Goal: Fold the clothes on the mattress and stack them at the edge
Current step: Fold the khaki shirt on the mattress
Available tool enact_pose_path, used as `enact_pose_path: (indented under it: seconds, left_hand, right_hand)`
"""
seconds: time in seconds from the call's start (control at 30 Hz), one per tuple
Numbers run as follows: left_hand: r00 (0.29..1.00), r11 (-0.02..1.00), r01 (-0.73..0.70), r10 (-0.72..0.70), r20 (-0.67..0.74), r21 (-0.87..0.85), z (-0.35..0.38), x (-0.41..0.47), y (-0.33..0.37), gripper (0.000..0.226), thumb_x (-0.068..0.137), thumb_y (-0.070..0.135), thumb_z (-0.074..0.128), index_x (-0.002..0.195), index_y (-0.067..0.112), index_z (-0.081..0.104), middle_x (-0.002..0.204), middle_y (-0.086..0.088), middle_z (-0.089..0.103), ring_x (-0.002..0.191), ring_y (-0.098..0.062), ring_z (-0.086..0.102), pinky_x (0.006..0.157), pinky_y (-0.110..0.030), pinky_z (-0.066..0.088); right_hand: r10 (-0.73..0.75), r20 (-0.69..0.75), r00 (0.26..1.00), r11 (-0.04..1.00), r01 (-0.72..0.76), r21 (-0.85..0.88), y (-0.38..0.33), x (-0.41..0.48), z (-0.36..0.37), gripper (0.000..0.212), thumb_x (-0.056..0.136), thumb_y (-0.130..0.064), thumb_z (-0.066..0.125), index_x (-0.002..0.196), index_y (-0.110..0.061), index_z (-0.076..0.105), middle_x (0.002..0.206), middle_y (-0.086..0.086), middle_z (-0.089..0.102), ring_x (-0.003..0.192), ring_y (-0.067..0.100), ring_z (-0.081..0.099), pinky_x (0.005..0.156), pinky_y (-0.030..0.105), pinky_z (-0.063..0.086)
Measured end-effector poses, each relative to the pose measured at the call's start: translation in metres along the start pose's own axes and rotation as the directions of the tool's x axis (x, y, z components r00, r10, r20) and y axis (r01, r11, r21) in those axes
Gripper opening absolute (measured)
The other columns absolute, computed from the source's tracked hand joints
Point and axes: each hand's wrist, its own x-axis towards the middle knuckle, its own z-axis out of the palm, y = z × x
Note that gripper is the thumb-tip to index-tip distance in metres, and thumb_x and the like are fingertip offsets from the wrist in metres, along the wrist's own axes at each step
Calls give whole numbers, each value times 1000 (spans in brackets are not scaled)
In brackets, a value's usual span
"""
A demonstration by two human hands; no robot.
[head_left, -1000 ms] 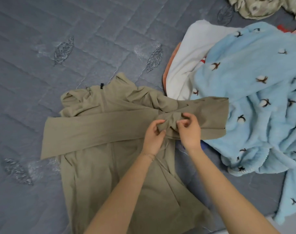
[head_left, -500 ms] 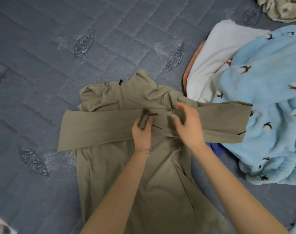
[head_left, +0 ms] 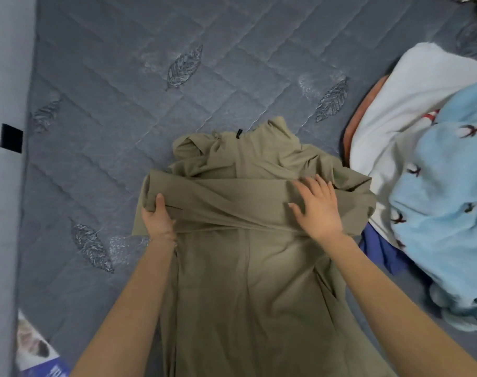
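A long khaki garment lies on the grey quilted mattress, its collar pointing away from me. Both sleeves are folded across the chest as one band. My left hand grips the folded left end of that band, thumb on top. My right hand lies flat with spread fingers on the band's right part, pressing it down. The garment's lower part runs between my forearms and out of view at the bottom.
A heap of clothes sits at the right: a light blue fleece with a cotton-flower print, a white piece under it, an orange edge and a dark blue piece. The mattress's left edge meets a pale wall. A printed sheet lies bottom left.
My hands have parted from the middle of the sleeve band: the left went to its left end and grips it, the right opened flat on the right. The right sleeve end is folded in.
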Motion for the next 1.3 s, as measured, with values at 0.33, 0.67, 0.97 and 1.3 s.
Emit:
enact_pose_path:
  seconds: [0.33, 0.67, 0.97, 1.3]
  left_hand:
    - [727, 324, -584, 617, 302, 744, -31, 9, -16, 52, 88, 6, 62, 137, 3, 47, 144, -25, 39, 135, -41, 34, 112, -50, 22]
    - [697, -103, -709, 43, 715, 697, -5, 15, -38, 61, 97, 53, 38, 151, 33, 20, 161, 0, 10, 148, -19, 1, 115, -53, -10]
    - [800, 327, -597, 305, 517, 732, 63, 45, 8, 58, 99, 32, 46, 149, 9, 26, 154, -12, 29, 146, -27, 16, 119, -44, 6]
    - [799, 275, -600, 252, 547, 751, 61, 33, -2, 43, 104, 33, 30, 111, 4, 62, 98, -18, 67, 108, -34, 57, 115, -44, 19]
  right_hand:
    - [108, 160, 981, 994, -104, -30, -8, 2, 26, 62, 96, -47, 46, 151, -26, 25, 160, 6, 13, 148, 26, 3, 119, 42, -2]
    - [64, -105, 992, 972, -38, 231, -38, 68, 2, 74, 91, -38, 63, 152, -19, 25, 159, 15, 14, 148, 31, 10, 120, 43, 8]
    - [248, 167, 954, 808, -299, 507, -37, 132, -14, 84, 88, -41, 65, 151, -8, 19, 148, 14, 39, 139, 32, 32, 117, 41, 21]
    - [-36, 245, 969, 699, -151, 699, -9, 81, 5, 28, 90, -6, 64, 68, 5, 49, 67, 9, 39, 67, 19, 34, 66, 31, 28]
